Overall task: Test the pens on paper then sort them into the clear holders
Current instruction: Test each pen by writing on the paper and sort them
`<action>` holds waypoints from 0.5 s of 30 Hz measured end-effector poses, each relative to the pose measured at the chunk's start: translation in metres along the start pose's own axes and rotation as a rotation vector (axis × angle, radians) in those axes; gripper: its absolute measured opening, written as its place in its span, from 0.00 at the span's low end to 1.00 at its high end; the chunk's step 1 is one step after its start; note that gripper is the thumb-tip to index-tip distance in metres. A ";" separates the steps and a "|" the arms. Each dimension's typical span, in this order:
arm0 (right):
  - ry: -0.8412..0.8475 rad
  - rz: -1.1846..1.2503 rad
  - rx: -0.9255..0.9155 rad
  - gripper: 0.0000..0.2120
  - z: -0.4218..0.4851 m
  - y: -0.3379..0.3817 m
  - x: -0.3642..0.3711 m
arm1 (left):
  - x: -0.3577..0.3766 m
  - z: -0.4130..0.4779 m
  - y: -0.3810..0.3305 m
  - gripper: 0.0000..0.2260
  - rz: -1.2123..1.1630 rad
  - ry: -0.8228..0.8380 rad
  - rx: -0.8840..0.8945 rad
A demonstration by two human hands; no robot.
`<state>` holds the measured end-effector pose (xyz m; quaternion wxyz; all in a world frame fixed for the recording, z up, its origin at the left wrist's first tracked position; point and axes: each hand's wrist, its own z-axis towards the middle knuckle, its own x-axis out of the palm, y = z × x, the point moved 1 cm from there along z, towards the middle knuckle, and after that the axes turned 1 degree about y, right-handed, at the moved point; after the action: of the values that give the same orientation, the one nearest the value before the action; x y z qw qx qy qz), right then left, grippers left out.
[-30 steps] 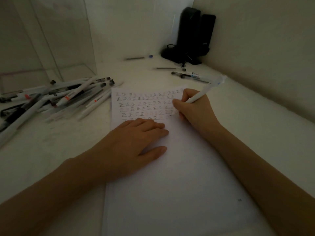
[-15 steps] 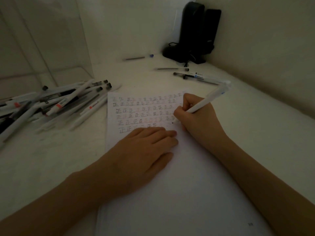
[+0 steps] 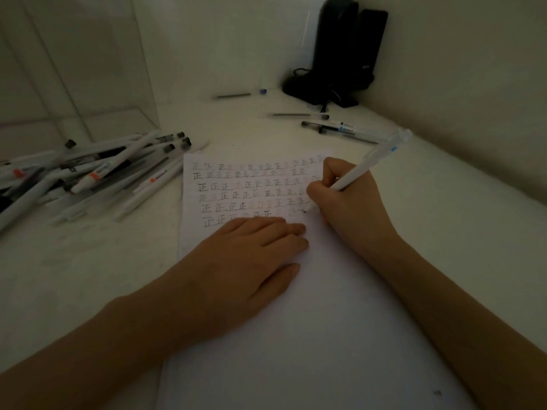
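A white sheet of paper [image 3: 310, 321] lies in front of me, its far end filled with rows of small written marks. My right hand [image 3: 346, 199] grips a white pen [image 3: 370, 164] with a blue-marked top. The pen's tip touches the paper at the end of the lowest row. My left hand [image 3: 248, 261] lies flat on the sheet with straight fingers, just below that row. A heap of white and black pens [image 3: 97, 176] lies to the left of the paper. A clear holder [image 3: 88, 93] stands behind the heap at the back left.
Several loose pens [image 3: 328, 127] lie on the white table beyond the paper, one with a blue cap [image 3: 239, 94] near the back wall. A black device with a cable [image 3: 340, 51] stands in the back corner. A wall runs close along the right.
The view has shifted slightly and drawn closer. My right hand has moved down the sheet to the lowest row of marks. My left hand stays flat on the paper.
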<state>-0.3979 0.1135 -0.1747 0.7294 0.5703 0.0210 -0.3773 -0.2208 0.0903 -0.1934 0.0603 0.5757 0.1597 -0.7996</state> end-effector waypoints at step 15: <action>0.029 -0.014 0.022 0.15 -0.003 0.002 0.001 | -0.002 -0.001 -0.001 0.18 -0.034 0.020 0.000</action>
<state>-0.3953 0.1153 -0.1746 0.7201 0.5834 0.0312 -0.3743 -0.2197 0.0917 -0.1918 0.0452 0.5810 0.1703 -0.7946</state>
